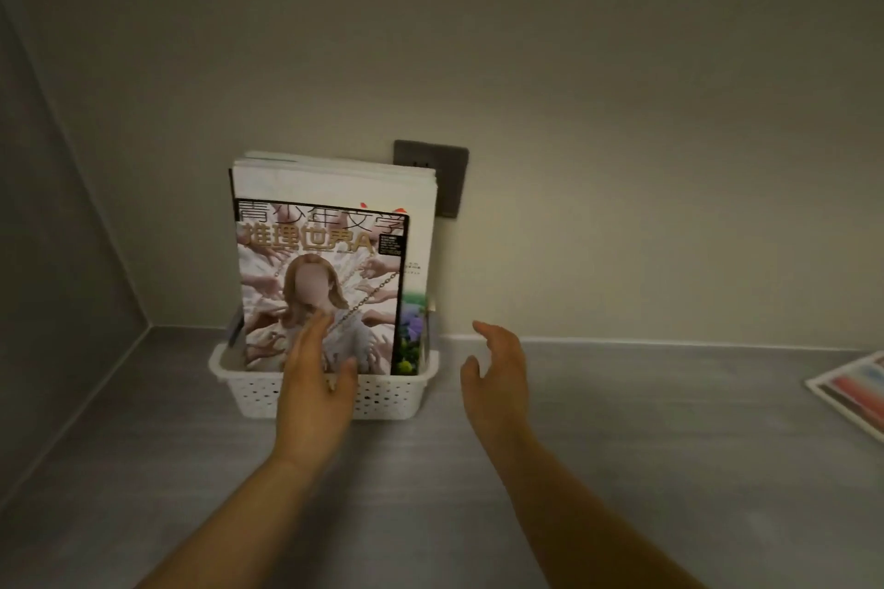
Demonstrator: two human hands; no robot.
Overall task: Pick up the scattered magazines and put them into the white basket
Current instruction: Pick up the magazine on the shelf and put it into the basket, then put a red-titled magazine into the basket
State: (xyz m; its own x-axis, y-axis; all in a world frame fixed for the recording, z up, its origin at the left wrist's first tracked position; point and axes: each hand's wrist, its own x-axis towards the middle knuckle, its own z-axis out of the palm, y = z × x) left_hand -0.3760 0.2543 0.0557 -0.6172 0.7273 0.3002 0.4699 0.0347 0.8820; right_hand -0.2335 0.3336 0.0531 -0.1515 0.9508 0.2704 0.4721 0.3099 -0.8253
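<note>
A white perforated basket (387, 397) sits on the grey counter against the back wall. Several magazines stand upright in it; the front one (325, 268) has a black-bordered cover with a pale figure and many reaching hands, and taller white ones (344, 187) stand behind it. My left hand (313, 383) is open in front of the basket, fingers straight over the lower part of the front cover. My right hand (500, 373) hovers open to the right of the basket, fingers loosely bent, holding nothing. One more magazine (856, 390) lies flat at the far right edge of the counter.
A dark wall socket (447, 177) is on the wall just behind the magazines' top right. The side wall closes the corner on the left. The grey counter (669, 445) stretches between the basket and the flat magazine.
</note>
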